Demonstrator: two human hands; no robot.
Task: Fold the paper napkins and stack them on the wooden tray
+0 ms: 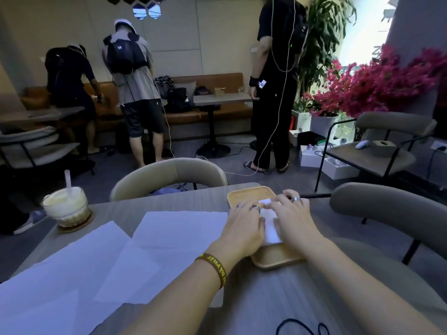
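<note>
My left hand [242, 223] and right hand [294, 220] press flat, grip open, on a folded napkin [271, 228] in the wooden tray [244, 193].

Head view, downward (close) over table [254, 298]

Grey table [198, 201] — wooden tray [244, 193], unfolded napkins [169, 238], iced drink [66, 205].

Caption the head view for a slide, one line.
Both hands, left hand and right hand, press a folded napkin onto the wooden tray; unfolded napkins wait alongside.
</note>
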